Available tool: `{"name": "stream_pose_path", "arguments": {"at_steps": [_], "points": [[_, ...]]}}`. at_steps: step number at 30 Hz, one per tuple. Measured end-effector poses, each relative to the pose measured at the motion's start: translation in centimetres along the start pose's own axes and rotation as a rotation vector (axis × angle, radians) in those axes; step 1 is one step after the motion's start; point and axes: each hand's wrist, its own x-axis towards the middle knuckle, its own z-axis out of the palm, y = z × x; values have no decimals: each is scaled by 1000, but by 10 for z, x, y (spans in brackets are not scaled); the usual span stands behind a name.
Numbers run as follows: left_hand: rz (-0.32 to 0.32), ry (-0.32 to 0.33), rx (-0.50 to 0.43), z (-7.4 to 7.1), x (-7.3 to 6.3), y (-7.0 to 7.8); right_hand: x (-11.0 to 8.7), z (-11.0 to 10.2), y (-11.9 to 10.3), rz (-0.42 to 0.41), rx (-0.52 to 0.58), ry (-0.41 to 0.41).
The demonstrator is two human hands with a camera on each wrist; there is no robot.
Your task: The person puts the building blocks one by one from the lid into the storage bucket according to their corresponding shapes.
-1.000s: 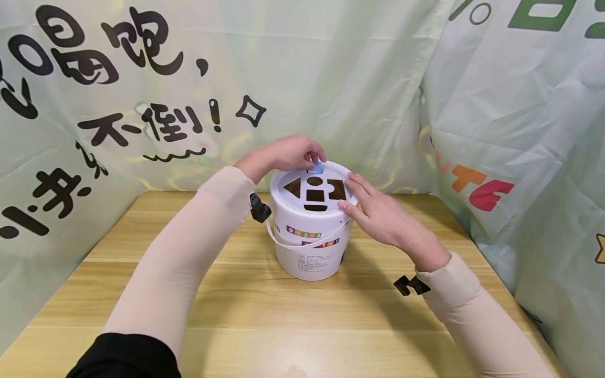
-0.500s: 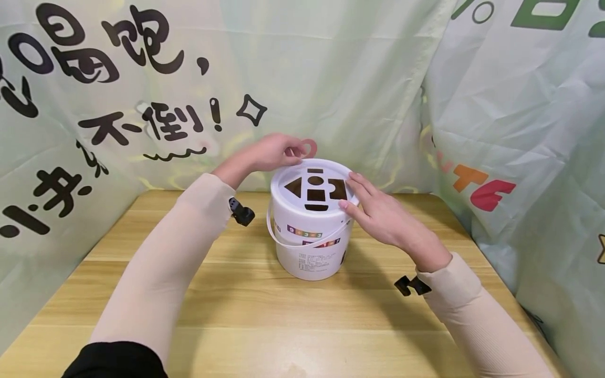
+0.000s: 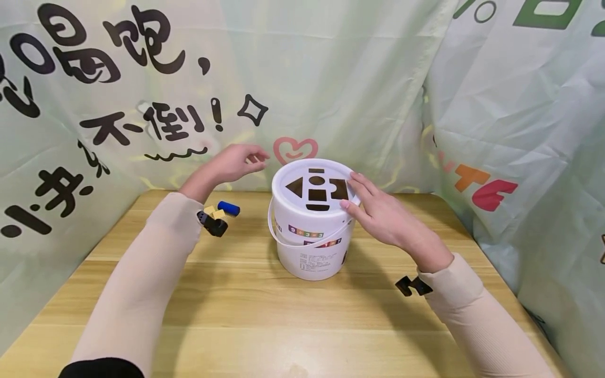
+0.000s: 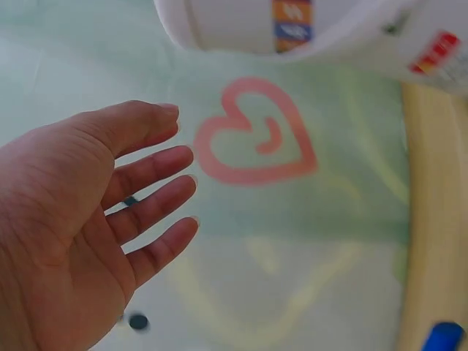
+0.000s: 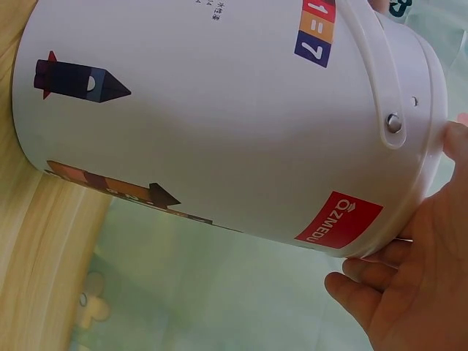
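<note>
A white bucket (image 3: pixel 312 252) stands upright on the wooden table, its lid (image 3: pixel 293 170) on top with several dark shaped cutouts. My left hand (image 3: pixel 238 161) is in the air to the left of the lid, apart from it and holding nothing; its fingers (image 4: pixel 157 172) are spread and slightly bent. On the lid's right rim rests my right hand (image 3: pixel 385 215), its fingers (image 5: pixel 365 278) and thumb touching the edge. Below my left hand lie a blue cylinder (image 3: pixel 229 208) and yellow blocks (image 3: pixel 215 212), partly hidden by the wrist camera.
The thin white handle (image 3: pixel 283 243) hangs down the bucket's front. Printed cloth (image 3: pixel 359 79) hangs behind the wooden table (image 3: pixel 283 325) and along its sides. Black wrist cameras (image 3: pixel 413 286) are strapped to both forearms.
A light blue block pinched over the lid's back slot is out of sight now. My left hand has pulled away leftward, uncovering the slot and the pieces on the table. The right hand stays put.
</note>
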Motion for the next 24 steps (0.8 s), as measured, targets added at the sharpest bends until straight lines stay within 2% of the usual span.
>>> {"name": "stream_pose_path", "arguments": {"at_steps": [10,17,24], "points": [[-54,-24,24,20,-30,-59,0,1,0,-3,-3,6],[-127,-73,33,36,-50,-88,-1,1,-1,-3,-2,0],[-159,-67,32,53,-65,-112,-1,1,-1,-3,-2,4]]}}
